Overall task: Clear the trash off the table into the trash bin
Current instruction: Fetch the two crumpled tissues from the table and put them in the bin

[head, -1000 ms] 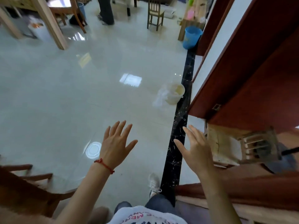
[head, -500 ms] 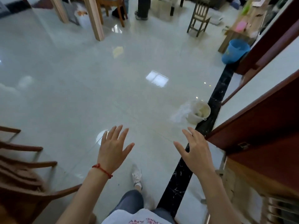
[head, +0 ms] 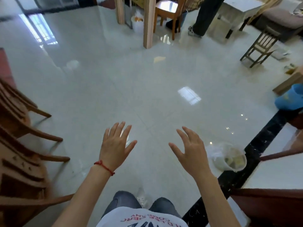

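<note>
**Standing over bare floor, both hands empty**

Looking at the trash bin (head: 232, 158): small white pail with a clear liner, on the glossy floor (head: 114, 95) at your lower right, just beside the black marble strip (head: 255, 145). There's pale stuff inside; can't tell what it is.

Your right hand (head: 191, 151) is held out over the floor, just left of the bin and not touching it. Fingers are spread and slightly bent, nothing in it. Your left hand (head: 114, 145) is level with it and apart from it, fingers straight and fanned, also holding nothing. There's a red string bracelet (head: 105, 167) on that wrist.

Below the hands you can see your jeans, a white shoe (head: 141, 198) and the hem of a white printed shirt.

Wooden chairs (head: 19, 145) sit at the left edge. A blue bucket (head: 290, 99) is at the right edge, next to a wooden table leg. Farther off: light wooden posts (head: 148, 22), an orange-brown chair (head: 168, 12), another white bin (head: 136, 22) behind the posts, a person's dark trouser leg (head: 205, 15), and a dark slatted chair (head: 260, 45).
</note>
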Demonstrator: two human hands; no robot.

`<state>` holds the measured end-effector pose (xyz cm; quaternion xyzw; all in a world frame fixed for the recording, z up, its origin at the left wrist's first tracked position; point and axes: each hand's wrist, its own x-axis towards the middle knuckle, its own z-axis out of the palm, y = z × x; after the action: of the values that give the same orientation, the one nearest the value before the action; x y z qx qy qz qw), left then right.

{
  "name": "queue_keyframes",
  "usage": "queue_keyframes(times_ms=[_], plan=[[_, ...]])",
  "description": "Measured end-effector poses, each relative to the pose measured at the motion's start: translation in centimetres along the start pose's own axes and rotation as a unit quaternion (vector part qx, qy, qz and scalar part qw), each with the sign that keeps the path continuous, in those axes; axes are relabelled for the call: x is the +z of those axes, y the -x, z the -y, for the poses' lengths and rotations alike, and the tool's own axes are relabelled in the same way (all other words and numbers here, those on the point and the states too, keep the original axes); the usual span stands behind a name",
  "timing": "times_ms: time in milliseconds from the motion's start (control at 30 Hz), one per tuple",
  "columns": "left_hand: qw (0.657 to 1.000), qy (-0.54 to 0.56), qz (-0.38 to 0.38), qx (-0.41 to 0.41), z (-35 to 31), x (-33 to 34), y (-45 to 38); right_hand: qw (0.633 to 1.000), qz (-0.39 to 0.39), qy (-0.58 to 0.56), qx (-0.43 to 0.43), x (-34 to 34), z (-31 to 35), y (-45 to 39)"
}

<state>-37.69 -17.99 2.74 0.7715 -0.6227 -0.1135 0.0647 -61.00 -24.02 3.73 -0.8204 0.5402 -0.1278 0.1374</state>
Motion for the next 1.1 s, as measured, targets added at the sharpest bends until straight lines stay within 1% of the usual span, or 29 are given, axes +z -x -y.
queue_keyframes(times_ms=[133, 333, 533, 700, 833, 967, 1100], plan=[[0.996, -0.004, -0.027, -0.085, 3.0, -1.0, -1.8, 0.996, 0.031, -0.009, -0.085, 1.4, 2.1, -6.1], [0.977, -0.004, -0.061, -0.204, 6.2, -2.0, -4.8, 0.978, 0.063, -0.037, -0.197, 3.0, 5.1, -15.7], [0.955, 0.007, -0.068, -0.288, 7.1, -3.4, -9.0, 0.959, 0.091, -0.041, -0.266, 3.8, 6.6, -24.5], [0.946, 0.001, -0.082, -0.314, 8.4, -4.0, -12.4, 0.949, 0.115, -0.042, -0.289, 4.8, 8.0, -29.9], [0.944, -0.002, -0.086, -0.318, 11.1, -4.7, -15.7, 0.945, 0.130, -0.043, -0.296, 6.6, 10.1, -33.9], [0.946, -0.004, -0.084, -0.313, 15.6, -5.6, -19.8, 0.942, 0.137, -0.042, -0.303, 8.9, 13.1, -38.5], [0.948, -0.004, -0.090, -0.304, 21.6, -6.7, -24.5, 0.942, 0.135, -0.038, -0.303, 11.3, 17.6, -43.9]])
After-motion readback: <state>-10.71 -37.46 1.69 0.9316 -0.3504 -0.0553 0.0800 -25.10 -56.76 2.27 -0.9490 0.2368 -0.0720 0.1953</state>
